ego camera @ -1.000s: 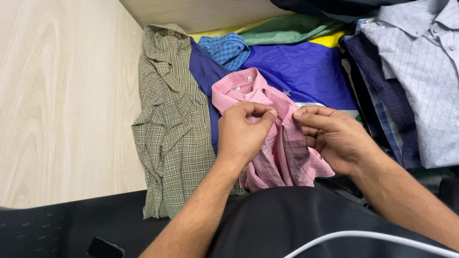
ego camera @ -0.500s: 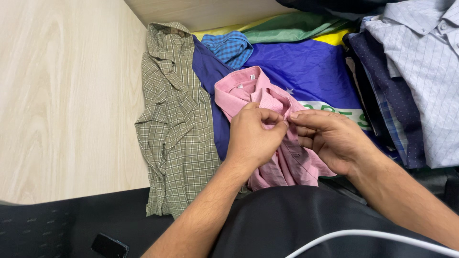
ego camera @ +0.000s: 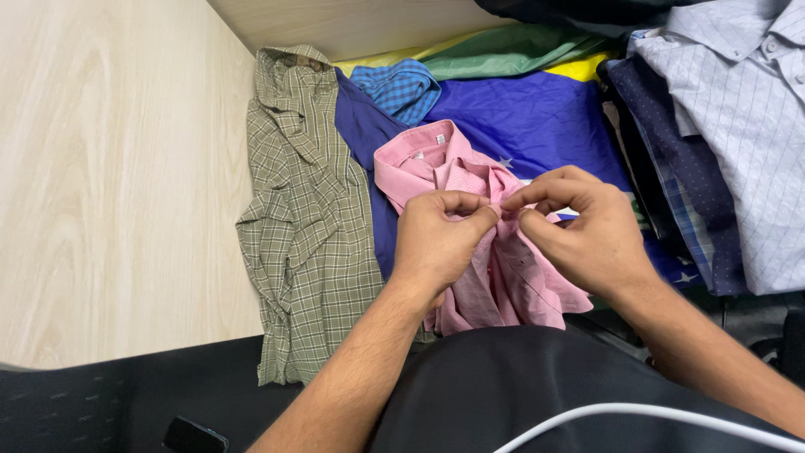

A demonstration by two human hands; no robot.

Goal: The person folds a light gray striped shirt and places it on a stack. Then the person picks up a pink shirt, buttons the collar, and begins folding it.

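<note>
A pink shirt (ego camera: pixel 436 159) lies in front of me, collar pointing away, its lower part crumpled against my lap. My left hand (ego camera: pixel 436 243) pinches the shirt's front edge between thumb and fingers. My right hand (ego camera: pixel 583 231) pinches the facing edge, fingertips meeting the left hand's at the middle of the shirt front. Whatever sits between the fingertips is hidden.
An olive checked shirt (ego camera: pixel 306 210) lies to the left, beside a navy garment (ego camera: pixel 360 126). A blue flag-like cloth (ego camera: pixel 528 113) lies under the pink shirt. Pale and dark blue shirts (ego camera: pixel 729 126) pile at right. Wooden surface (ego camera: pixel 109 168) at left; a dark phone (ego camera: pixel 194 436) and a white cable (ego camera: pixel 637 413) are near my lap.
My right hand has lifted and curled, its fingers now pinching from above instead of lying flat. Both hands stay at the shirt front, fingertips close together.
</note>
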